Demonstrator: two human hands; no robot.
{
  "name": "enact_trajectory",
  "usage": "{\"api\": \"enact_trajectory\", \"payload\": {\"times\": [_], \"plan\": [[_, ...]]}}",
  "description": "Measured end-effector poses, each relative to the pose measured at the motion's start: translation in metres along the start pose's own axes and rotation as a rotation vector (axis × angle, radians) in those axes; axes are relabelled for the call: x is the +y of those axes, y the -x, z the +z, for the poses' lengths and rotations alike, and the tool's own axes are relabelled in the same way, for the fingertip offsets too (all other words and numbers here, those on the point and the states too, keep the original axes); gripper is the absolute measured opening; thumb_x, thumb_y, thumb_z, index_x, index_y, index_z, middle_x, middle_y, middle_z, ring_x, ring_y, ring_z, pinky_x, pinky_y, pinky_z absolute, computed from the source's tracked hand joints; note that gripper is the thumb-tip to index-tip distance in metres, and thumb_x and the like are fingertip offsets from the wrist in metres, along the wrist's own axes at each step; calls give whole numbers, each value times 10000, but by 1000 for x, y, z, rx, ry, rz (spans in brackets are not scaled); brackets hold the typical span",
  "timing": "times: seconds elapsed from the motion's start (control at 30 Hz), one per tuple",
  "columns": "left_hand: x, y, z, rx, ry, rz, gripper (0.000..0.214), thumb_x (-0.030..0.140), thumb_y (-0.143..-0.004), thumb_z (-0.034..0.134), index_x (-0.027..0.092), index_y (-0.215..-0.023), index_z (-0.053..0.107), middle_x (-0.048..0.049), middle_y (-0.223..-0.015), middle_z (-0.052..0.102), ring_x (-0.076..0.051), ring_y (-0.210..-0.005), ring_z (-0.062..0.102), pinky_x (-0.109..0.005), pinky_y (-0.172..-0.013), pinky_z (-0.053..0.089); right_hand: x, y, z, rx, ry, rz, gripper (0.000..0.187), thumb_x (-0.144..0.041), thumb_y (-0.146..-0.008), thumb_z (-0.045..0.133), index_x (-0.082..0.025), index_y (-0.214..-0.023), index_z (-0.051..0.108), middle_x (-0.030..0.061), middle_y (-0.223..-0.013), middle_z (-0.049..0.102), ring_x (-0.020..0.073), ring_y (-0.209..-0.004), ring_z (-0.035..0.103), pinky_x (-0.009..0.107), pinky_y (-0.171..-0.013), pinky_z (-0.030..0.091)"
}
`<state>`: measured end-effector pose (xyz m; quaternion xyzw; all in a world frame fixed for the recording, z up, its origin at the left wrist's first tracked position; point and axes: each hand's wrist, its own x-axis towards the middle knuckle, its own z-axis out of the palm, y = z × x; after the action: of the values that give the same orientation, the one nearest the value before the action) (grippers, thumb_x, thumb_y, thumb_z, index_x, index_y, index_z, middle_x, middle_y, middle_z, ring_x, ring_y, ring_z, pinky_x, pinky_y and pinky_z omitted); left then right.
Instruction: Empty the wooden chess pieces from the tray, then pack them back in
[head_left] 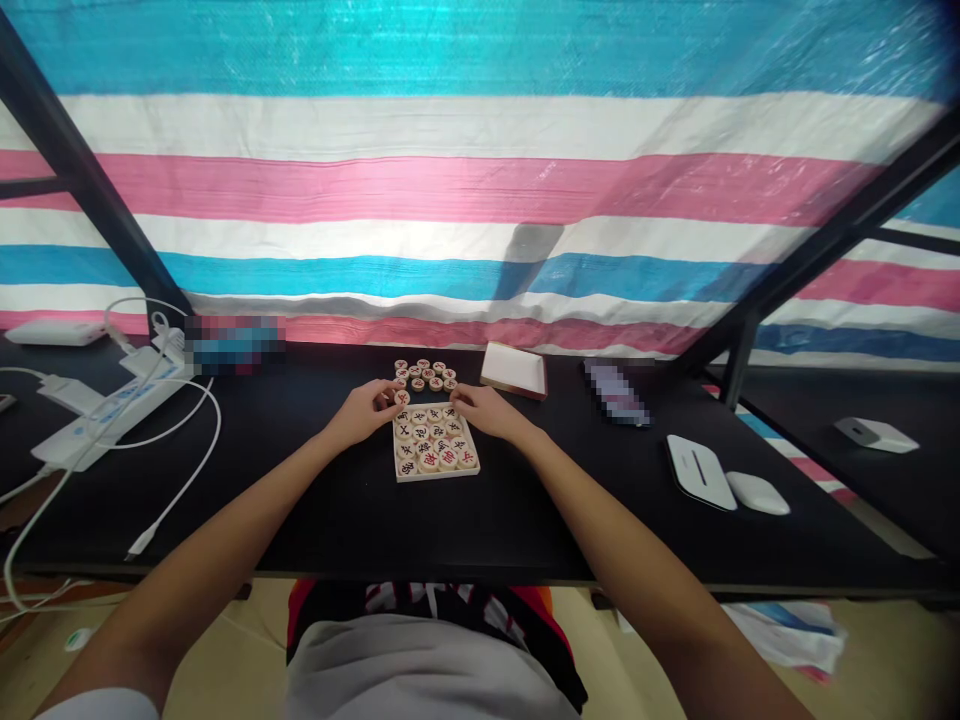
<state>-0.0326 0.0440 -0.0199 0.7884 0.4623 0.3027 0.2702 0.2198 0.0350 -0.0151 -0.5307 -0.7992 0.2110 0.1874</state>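
My left hand (366, 408): thumb and finger close together on the held piece (402, 398), a round disc with a red mark. Lifted or resting: can't tell.
My right hand (489, 408): fingers curled in, tips at the tray's upper right corner, center frame. Holding a disc or just touching the rim: can't tell, fingers hide it.
Tray (438, 477): pale, square, center frame on the black worktop (525, 530). Disc faces fill it in rows; mostly black marks, some red ones in the lowest row.
Held piece: at the tray's upper left corner, over or just past the far rim; exact contact unclear.
Loose pieces (424, 366): small cluster just above the tray in the frame, red marks where legible.
Shallow box part (514, 370): upper right of the tray, near the right hand, white inside showing.
Grip: thumb and finger on the disc's edge looks best; light squeeze, face level.
Tray care: rows look tight, so a low, straight-down touch should avoid tipping neighbors; right fingertips could steady the corner.
Risk: my left knuckles could nudge the loose pieces; a bumped rim could shift the rows.
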Motion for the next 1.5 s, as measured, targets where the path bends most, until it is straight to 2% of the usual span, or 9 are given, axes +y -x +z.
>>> {"api": "enact_trajectory", "payload": {"times": [0.1, 0.23, 0.43, 0.6, 0.7, 0.87, 1.17, 1.3, 1.5], "plan": [[-2, -1, 0, 4, 2, 67, 387, 405, -785, 584, 199, -1111, 617, -20, -892, 592, -122, -676, 543, -262, -661, 486, 1, 0, 1, 6, 9, -8, 192, -234, -850, 421, -160, -848, 598, 5, -716, 605, 126, -643, 501, 226, -626, 322], [-4, -3, -1, 6, -1, 73, 360, 382, -782, 575, 204, -1090, 630, -17, -880, 574, -118, -670, 530, -267, -684, 488, 2, -1, 1, 7, 19, -11, 197, -240, -853, 423, -159, -859, 602, 9, -714, 607, 128, -636, 496, 227, -624, 318], [-4, -5, -4, 54, 119, -25, 393, 400, -733, 624, 181, -1058, 652, -17, -848, 596, -114, -653, 525, -268, -677, 480, 2, -1, 1, 12, 13, -31, 205, -249, -861, 411, -160, -848, 596, 5, -689, 592, 123, -618, 484, 224, -611, 308], [-6, -7, -6, -17, 225, -131, 475, 478, -712, 666, 151, -1057, 660, -62, -880, 680, -171, -739, 601, -296, -709, 491, 3, -1, 1, 17, 15, -37, 203, -250, -861, 413, -158, -841, 593, 14, -700, 600, 125, -626, 493, 224, -612, 309], [-6, -7, -6, -74, 248, -179, 502, 550, -739, 622, 145, -1030, 679, -69, -875, 697, -182, -749, 610, -285, -677, 487, 4, -1, 2, 20, 12, -29, 201, -253, -860, 417, -163, -843, 596, 11, -704, 605, 125, -626, 501, 222, -613, 313], [-6, -6, -7, -91, 229, -154, 510, 582, -791, 539, 146, -1015, 681, -62, -860, 688, -169, -746, 595, -268, -664, 477, 6, -2, 3, 26, 13, -17, 183, -242, -851, 438, -168, -841, 604, 6, -700, 617, 124, -619, 502, 220, -605, 317], [-13, -7, -4, -100, 309, -120, 489, 443, -742, 639, 145, -1127, 605, -73, -896, 671, -193, -808, 629, -300, -719, 496, 4, -2, 3, 36, 24, -34, 185, -233, -858, 434, -169, -836, 606, 12, -712, 628, 126, -626, 513, 219, -611, 322], [-15, -7, -3, -64, 268, -78, 449, 401, -749, 623, 167, -1133, 622, -63, -963, 642, -148, -721, 605, -285, -693, 488, 5, -2, 4, 34, 29, -25, 190, -245, -859, 436, -166, -843, 608, 10, -700, 622, 127, -620, 512, 218, -602, 320], [-10, -7, -5, -35, 181, -71, 450, 419, -779, 588, 161, -1144, 635, -41, -858, 642, -128, -636, 563, -261, -644, 468, 7, -3, 5, 39, 29, -37, 193, -246, -861, 429, -169, -849, 605, 10, -706, 623, 123, -613, 500, 218, -597, 311]]}}
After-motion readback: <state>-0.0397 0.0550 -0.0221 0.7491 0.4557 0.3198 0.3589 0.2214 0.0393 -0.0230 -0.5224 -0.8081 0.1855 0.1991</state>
